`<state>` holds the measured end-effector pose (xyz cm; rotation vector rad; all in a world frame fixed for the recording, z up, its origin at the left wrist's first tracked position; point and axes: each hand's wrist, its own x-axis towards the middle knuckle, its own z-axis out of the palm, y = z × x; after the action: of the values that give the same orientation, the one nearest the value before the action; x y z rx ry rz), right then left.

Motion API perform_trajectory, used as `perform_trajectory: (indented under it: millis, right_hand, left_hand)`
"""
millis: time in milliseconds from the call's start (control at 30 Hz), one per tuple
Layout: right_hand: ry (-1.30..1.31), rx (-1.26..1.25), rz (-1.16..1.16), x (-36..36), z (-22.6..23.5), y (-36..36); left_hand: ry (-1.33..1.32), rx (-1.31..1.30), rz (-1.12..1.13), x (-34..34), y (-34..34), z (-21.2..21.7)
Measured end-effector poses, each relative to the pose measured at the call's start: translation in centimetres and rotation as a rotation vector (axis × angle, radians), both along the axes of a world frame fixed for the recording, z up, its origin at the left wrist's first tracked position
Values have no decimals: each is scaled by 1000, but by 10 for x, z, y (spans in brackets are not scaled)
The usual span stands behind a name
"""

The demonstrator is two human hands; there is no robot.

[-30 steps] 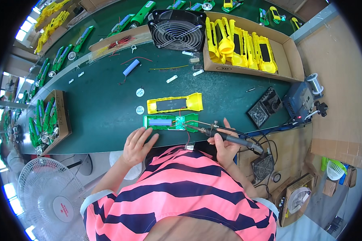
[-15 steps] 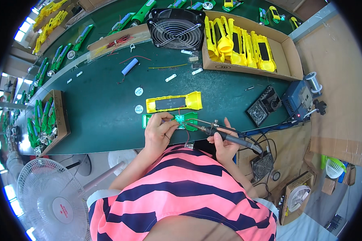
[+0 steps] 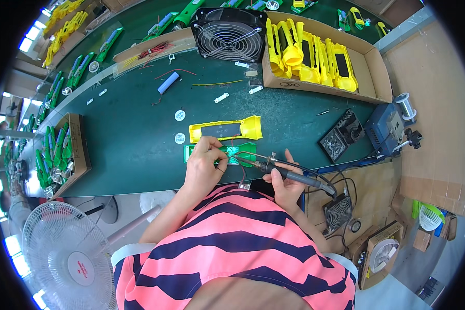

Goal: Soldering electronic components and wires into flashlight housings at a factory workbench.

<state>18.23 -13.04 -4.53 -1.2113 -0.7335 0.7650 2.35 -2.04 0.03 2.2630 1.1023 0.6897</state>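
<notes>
1. Left hand: fingers pinched on a thin wire at the green housing, which lies near the front edge of the green worktop.
2. Right hand: fingers closed round the soldering iron, tip laid on the green housing.
3. Yellow housing: just behind the green one, lying flat.
4. Cardboard box of yellow housings: back right corner.
5. Black fan: back edge, beside the box.
6. Soldering station: right edge.
7. Blue battery cell: toward the back, well apart from the hands.
</notes>
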Motion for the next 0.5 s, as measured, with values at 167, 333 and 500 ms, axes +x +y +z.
perform_trajectory:
  millis: [167,333,500]
  right_hand:
    - [-35,-8,5,-2,0,1]
    - [-48,-19,10,-2,0,1]
    - [-251,44,46,11,0,0]
  left_hand:
    - [15,7,-1,-1,1,0]
    - [15,16,15,0,1,-2]
    - [25,19,19,3,1,0]
